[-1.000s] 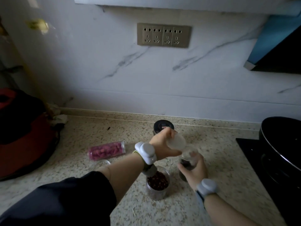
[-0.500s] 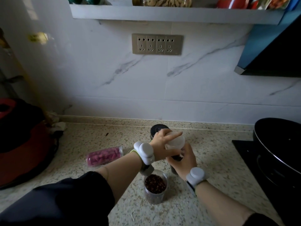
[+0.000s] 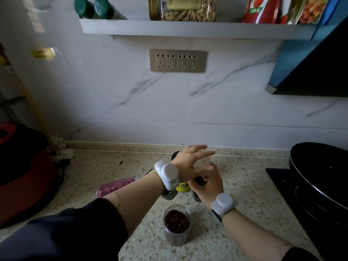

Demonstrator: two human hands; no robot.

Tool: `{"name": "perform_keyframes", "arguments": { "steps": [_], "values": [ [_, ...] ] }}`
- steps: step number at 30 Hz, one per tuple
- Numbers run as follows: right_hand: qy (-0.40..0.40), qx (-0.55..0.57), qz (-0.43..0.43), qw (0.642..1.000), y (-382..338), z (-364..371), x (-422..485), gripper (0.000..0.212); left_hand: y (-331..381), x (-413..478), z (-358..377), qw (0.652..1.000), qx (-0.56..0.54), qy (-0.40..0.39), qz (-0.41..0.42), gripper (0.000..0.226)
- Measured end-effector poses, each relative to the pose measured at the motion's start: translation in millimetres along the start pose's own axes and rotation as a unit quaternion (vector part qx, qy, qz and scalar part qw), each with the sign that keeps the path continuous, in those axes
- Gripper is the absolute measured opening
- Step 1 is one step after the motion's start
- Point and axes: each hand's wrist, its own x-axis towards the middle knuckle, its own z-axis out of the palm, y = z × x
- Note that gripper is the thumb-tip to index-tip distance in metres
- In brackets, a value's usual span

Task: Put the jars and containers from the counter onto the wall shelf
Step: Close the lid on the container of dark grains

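Over the speckled table (image 3: 244, 185), both hands met on one clear jar (image 3: 200, 180) with dark stuff inside. Left hand (image 3: 190, 161) sat on top with its fingers (image 3: 204, 154) curled round the whitish lid (image 3: 202, 161), while the right hand (image 3: 209, 182) wrapped the jar's body from the side, so both were gripping. Couldn't tell if the jar's base touched the table, the hands hid it. Just in front stood an open jar of red-brown spice (image 3: 177, 224), lidless and upright. A tube of pink pieces (image 3: 114, 186) lay on its side to the left, partly behind the left forearm. A yellow-labelled container (image 3: 183, 186) peeked out under the left wrist. Up on the wall shelf (image 3: 188, 31) were two green-capped bottles (image 3: 94, 7), a nut jar (image 3: 188, 10) and red packets (image 3: 261, 10).
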Motion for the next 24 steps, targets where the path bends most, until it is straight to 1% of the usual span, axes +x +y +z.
{"name": "perform_keyframes", "arguments": {
  "steps": [2, 4, 6, 8, 9, 11, 13, 15, 17, 20, 22, 23, 24],
  "values": [
    [0.046, 0.015, 0.005, 0.999, -1, -2, 0, 0.043, -5, -3, -3, 1.000, -0.001, 0.010, 0.006, 0.051],
    [0.069, 0.035, 0.021, 0.997, 1, -5, 2, 0.048, -12, -6, -9, 1.000, 0.001, 0.024, -0.002, 0.047],
    [0.059, 0.031, 0.034, 0.997, 6, -7, 3, 0.051, -18, -8, -13, 1.000, -0.013, -0.002, -0.006, 0.045],
    [0.046, 0.028, 0.036, 0.998, 11, -6, 4, 0.059, -18, -9, -14, 0.999, -0.025, -0.019, -0.013, 0.049],
    [0.044, 0.035, 0.040, 0.998, 12, -5, 5, 0.060, -16, -9, -12, 0.999, -0.033, -0.012, -0.022, 0.054],
    [0.045, 0.053, 0.039, 0.997, 7, -3, 6, 0.056, -11, -7, -7, 0.997, -0.060, 0.029, -0.045, 0.060],
    [0.038, 0.047, 0.025, 0.998, 6, -3, 7, 0.052, -7, -5, -4, 0.992, -0.075, 0.077, -0.061, 0.056],
    [0.024, 0.029, 0.015, 0.999, 8, -5, 7, 0.053, -7, -6, -5, 0.991, -0.074, 0.091, -0.068, 0.051],
    [0.006, 0.019, 0.010, 1.000, 12, -8, 6, 0.055, -10, -9, -9, 0.994, -0.070, 0.056, -0.056, 0.047],
    [-0.029, 0.004, -0.009, 1.000, 16, -13, 3, 0.056, -15, -14, -20, 0.997, -0.065, -0.047, -0.018, 0.041],
    [-0.042, -0.003, -0.020, 0.999, 18, -14, 1, 0.053, -16, -16, -28, 0.992, -0.053, -0.114, -0.015, 0.045],
    [-0.039, -0.005, -0.018, 0.999, 18, -12, 0, 0.052, -14, -15, -28, 0.990, -0.054, -0.129, -0.024, 0.049],
    [-0.030, -0.007, -0.014, 0.999, 16, -10, 1, 0.052, -9, -14, -27, 0.990, -0.056, -0.126, -0.036, 0.054]
  ]
}}
